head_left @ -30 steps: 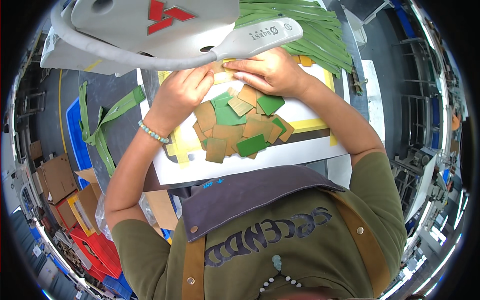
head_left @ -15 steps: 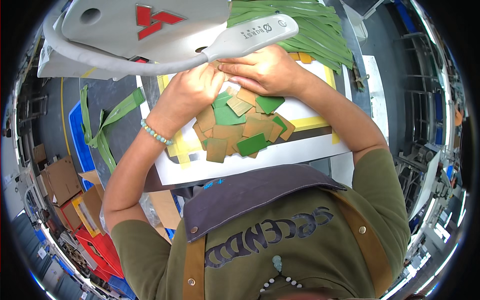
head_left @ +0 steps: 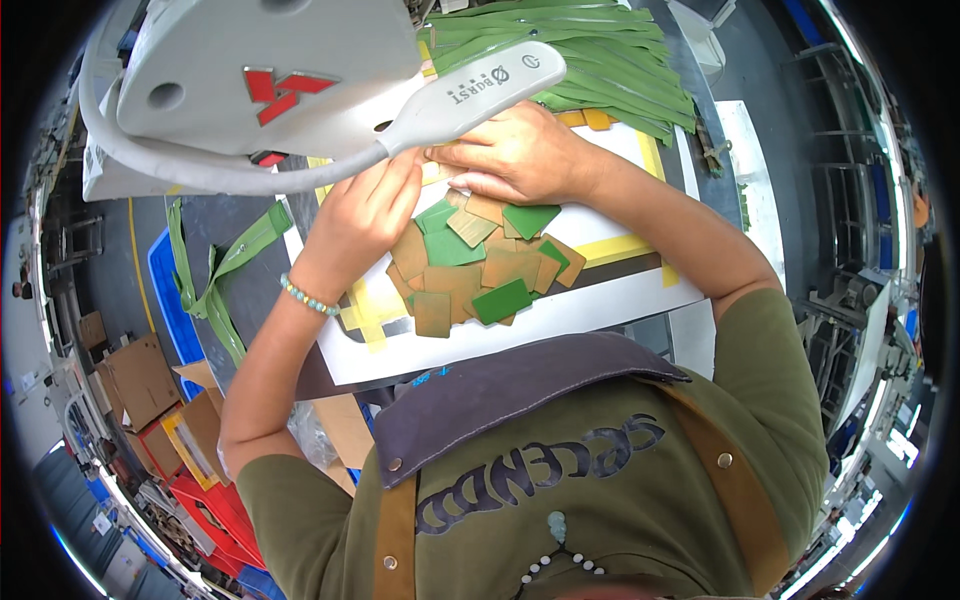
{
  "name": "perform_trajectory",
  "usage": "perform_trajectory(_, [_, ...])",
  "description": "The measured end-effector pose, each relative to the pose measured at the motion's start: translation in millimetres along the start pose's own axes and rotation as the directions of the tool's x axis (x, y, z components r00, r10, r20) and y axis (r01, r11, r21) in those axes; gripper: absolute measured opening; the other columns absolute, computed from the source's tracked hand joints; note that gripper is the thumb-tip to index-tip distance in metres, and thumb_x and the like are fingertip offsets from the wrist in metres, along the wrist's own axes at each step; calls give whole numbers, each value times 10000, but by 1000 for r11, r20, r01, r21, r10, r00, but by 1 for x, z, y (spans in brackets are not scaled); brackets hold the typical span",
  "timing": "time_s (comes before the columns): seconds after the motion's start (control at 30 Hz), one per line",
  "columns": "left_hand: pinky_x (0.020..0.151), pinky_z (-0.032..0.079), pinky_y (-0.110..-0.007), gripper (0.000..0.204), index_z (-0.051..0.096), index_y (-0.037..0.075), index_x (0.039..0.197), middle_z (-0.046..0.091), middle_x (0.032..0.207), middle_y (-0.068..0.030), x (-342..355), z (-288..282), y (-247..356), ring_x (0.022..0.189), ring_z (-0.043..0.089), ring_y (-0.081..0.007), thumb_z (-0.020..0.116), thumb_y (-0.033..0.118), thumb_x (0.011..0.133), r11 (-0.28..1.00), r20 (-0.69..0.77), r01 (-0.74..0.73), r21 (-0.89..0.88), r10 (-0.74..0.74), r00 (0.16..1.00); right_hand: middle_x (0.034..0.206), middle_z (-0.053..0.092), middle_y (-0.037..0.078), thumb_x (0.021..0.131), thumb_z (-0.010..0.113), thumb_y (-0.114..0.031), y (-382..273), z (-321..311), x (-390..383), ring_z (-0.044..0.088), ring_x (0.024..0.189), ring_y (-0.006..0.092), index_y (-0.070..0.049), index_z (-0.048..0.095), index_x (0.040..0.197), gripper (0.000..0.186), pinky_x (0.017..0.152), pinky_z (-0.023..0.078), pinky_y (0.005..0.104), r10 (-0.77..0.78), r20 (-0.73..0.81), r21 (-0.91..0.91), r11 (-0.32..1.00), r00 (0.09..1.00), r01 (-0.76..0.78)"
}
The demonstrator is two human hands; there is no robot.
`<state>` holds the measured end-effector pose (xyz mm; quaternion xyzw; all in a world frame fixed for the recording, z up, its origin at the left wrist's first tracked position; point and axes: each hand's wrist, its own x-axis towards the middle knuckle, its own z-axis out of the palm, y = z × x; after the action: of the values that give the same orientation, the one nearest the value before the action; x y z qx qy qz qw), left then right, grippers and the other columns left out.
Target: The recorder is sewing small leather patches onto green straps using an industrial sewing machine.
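Note:
My left hand (head_left: 372, 205) is closed, its fingertips pinched together just below the lamp arm. My right hand (head_left: 520, 155) meets it from the right, fingers bent and pressed together. A small tan edge shows between the two sets of fingertips; what each hand grips is mostly hidden. Both hands work close in front of a light grey machine head (head_left: 215, 100), probably a sewing machine. Below them lies a loose pile of small flat patches, some tan (head_left: 511, 268), some green (head_left: 502, 301), several overlapping. They rest on a white board (head_left: 365, 358) edged with yellow tape.
A grey lamp (head_left: 480, 95) on a bent arm hangs low over my hands. Long green strips (head_left: 590, 60) are heaped at the back right, with small orange-tan pieces (head_left: 597, 119) beside them. Another green strip (head_left: 225, 265) drapes at the left, near a blue bin (head_left: 172, 290).
The whole view has shifted slightly, so the machine and lamp appear lower and farther left. My left fingers look a little more stretched. Both hands stay together by the machine; the pile looks unchanged.

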<state>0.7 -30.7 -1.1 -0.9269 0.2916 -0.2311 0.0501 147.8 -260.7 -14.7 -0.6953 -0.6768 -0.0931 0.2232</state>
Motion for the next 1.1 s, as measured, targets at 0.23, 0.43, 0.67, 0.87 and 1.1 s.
perform_trajectory(0.23, [820, 609, -381, 379, 742, -52, 1195, 734, 1076, -152, -14, 2, -4, 976, 730, -302, 753, -75, 816, 972, -116, 194, -132, -210, 971, 1374, 693, 65, 1028, 657, -432, 6, 2, 0, 597, 1306, 261, -88, 742, 1310, 453, 1109, 438, 454, -22, -11, 106, 994, 1000, 23])
perform_trajectory(0.43, [870, 612, -400, 372, 742, -51, 1202, 735, 1118, -162, -11, 13, -6, 1018, 734, -321, 741, -75, 831, 961, -145, 159, -228, -195, 970, 1337, 707, 88, 1028, 656, -441, 6, 0, 3, 615, 1275, 317, -114, 737, 1341, 460, 1087, 464, 482, 9, 16, 161, 987, 1000, -11])
perform_trajectory(0.67, [902, 608, -404, 419, 750, -6, 1244, 723, 1214, -150, 0, 15, 0, 1089, 721, -318, 725, -60, 829, 944, -41, 181, -278, -199, 979, 1336, 671, 70, 1012, 672, -446, 3, 1, 11, 573, 1291, 281, -96, 760, 1184, 400, 1116, 429, 494, -28, 15, 122, 992, 1000, 26])
perform_trajectory(0.87, [872, 608, -391, 273, 714, -62, 1128, 712, 1329, -161, 3, 15, 0, 1049, 725, -296, 706, -45, 855, 986, -90, 120, -117, -130, 987, 1387, 654, 84, 1003, 688, -382, 1, -3, -1, 584, 1280, 283, -97, 761, 1177, 342, 1095, 456, 470, -52, -58, 76, 995, 997, 57])
perform_trajectory(1.1, [877, 602, -377, 301, 732, -28, 1152, 743, 1290, -141, -6, 3, 0, 1017, 731, -275, 729, -26, 851, 972, -58, 195, -132, -204, 977, 1114, 747, 80, 985, 719, -206, 31, -81, -11, 700, 1049, 298, -88, 759, 1165, 219, 899, 571, 398, 344, -173, -89, 928, 923, -362])
